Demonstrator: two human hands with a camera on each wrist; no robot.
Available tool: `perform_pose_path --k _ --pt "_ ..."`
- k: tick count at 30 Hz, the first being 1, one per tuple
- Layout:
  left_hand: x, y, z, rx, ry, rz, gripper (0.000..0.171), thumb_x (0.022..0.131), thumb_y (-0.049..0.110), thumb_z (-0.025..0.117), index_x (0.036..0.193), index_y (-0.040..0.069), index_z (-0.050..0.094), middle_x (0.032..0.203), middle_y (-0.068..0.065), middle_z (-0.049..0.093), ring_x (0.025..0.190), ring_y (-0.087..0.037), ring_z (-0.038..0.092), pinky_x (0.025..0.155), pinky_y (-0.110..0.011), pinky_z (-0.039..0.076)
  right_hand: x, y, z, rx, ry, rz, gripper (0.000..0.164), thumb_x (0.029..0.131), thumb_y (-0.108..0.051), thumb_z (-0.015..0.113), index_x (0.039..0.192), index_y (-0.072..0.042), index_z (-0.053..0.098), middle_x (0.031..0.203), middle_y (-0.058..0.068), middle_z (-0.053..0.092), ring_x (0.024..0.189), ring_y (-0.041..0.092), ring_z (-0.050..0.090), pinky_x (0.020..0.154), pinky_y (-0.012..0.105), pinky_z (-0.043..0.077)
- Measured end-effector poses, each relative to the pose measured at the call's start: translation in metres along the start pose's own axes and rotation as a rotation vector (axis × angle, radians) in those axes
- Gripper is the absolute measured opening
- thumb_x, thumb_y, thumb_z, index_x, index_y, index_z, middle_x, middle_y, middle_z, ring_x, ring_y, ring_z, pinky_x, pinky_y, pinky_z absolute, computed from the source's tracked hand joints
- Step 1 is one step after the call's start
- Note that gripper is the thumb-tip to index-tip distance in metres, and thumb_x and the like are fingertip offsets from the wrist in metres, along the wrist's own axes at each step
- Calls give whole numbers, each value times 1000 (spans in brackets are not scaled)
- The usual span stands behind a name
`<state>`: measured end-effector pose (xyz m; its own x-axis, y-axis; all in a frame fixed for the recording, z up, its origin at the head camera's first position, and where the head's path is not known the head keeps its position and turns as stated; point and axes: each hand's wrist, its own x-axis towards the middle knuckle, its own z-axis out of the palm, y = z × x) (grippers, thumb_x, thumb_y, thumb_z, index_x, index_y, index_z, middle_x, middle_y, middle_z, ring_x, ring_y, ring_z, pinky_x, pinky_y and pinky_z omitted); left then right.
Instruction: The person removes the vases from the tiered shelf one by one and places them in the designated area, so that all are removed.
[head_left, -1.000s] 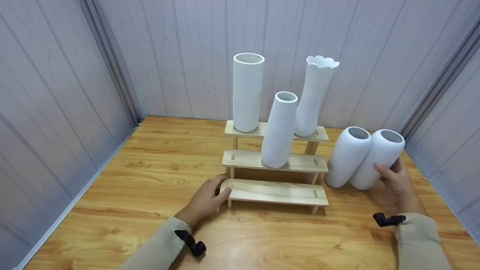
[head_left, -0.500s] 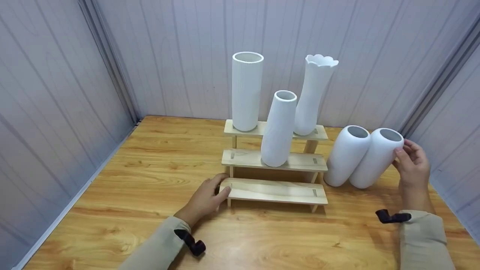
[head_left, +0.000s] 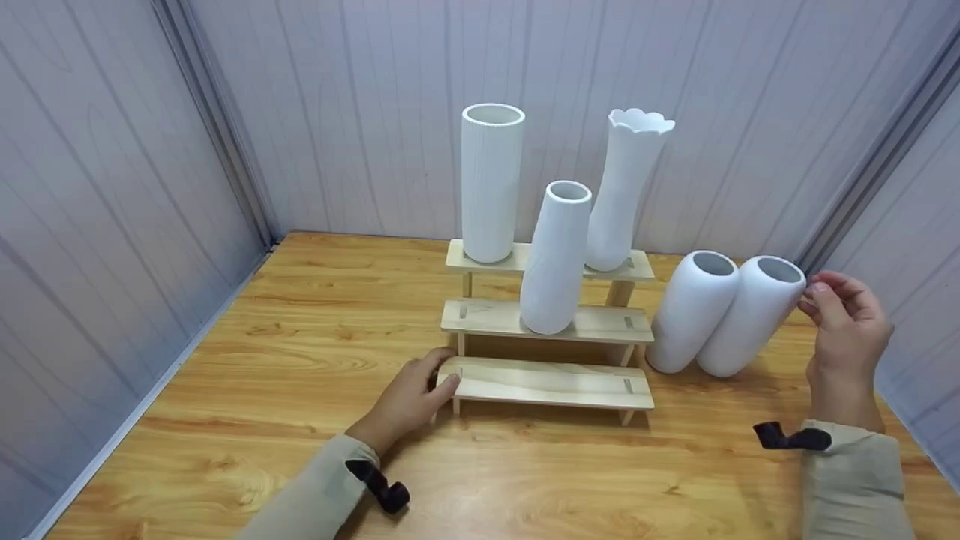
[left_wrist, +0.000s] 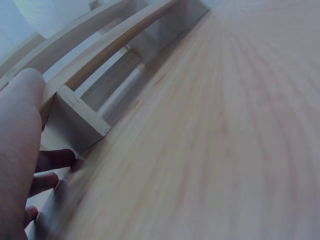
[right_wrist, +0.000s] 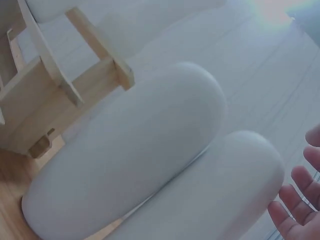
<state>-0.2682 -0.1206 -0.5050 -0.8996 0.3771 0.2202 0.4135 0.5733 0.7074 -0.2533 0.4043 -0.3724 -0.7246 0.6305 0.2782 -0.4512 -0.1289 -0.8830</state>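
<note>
My left hand [head_left: 401, 394] holds the left end of the lowest step of a three-step wooden display stand [head_left: 551, 381]. In the left wrist view, the thumb [left_wrist: 27, 87] lies over the step and the other fingers reach down beside its leg. To the right of the stand, two rounded white vases lean together on the table: a left vase [head_left: 690, 319] and a right vase [head_left: 754, 322]. Beside the right vase's rim is my right hand [head_left: 851, 322], fingers loosely bent around nothing. The right wrist view has a fingertip [right_wrist: 280, 215] right at that vase's side.
A tapered white vase [head_left: 555, 262] stands on the middle step. On the top step are a ribbed cylindrical vase [head_left: 491, 187] and a scalloped-rim vase [head_left: 622, 187]. Panel walls [head_left: 360, 112] enclose the wooden table [head_left: 315, 322] at the back and sides.
My right hand has let go of the right vase's side and moved up and to the right, past its rim. The left hand and the vases have stayed put.
</note>
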Motion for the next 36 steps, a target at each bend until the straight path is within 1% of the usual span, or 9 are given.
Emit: perform_pose_path --k 6,10,13,18,22,26,29,34,36 --pt "1 -2 0 24 16 11 48 103 47 52 141 17 54 58 9 46 57 -10 51 71 -35 44 -10 -10 10 20 -30 -38 24 93 -7 72 114 5 68 109 12 60 95 21 59 79 19 55" --pt "0 -1 1 32 26 6 46 103 45 53 140 16 55 69 5 49 74 -15 51 74 -38 42 -18 -14 19 77 -64 -50 23 93 -2 71 114 6 67 107 14 62 94 23 61 77 22 56" --pt "0 0 1 32 29 -16 47 103 45 54 141 17 54 85 1 56 86 -19 51 81 -42 43 -24 -14 27 107 -97 -64 24 93 0 70 115 8 66 106 15 64 93 24 63 76 23 57" --pt "0 0 2 33 37 -31 45 103 43 56 141 18 55 105 -2 62 96 -21 53 90 -46 44 -35 -12 40 86 -171 -104 26 94 -1 68 117 9 64 107 16 64 94 25 63 78 25 56" --pt "1 0 1 25 42 -15 43 103 41 56 139 17 56 95 1 60 89 -19 52 84 -42 44 -45 -11 52 72 -243 -127 26 96 -3 66 118 10 62 108 17 63 95 27 63 80 25 57" --pt "1 -1 1 11 31 20 42 104 39 55 139 15 55 71 5 54 64 -12 52 69 -34 45 -54 -9 67 108 -309 -119 23 97 0 63 118 10 62 107 17 64 95 26 66 80 27 57" --pt "2 -2 1 -2 18 42 41 105 37 53 139 14 54 57 7 46 46 -8 46 60 -30 43 -62 -6 79 127 -349 -95 19 98 2 60 116 7 62 106 17 66 95 26 67 81 29 57" --pt "2 -2 1 -3 24 41 40 104 37 54 138 15 55 58 11 45 47 -4 46 59 -28 42 -74 -2 96 66 -436 -57 22 101 -3 57 122 3 60 112 14 65 104 27 65 86 30 56" --pt "2 -2 1 -1 29 40 39 104 36 55 138 16 56 60 11 46 51 -4 46 60 -28 42 -78 1 102 50 -472 -42 26 102 -5 56 126 4 58 115 14 64 107 28 64 88 31 55"
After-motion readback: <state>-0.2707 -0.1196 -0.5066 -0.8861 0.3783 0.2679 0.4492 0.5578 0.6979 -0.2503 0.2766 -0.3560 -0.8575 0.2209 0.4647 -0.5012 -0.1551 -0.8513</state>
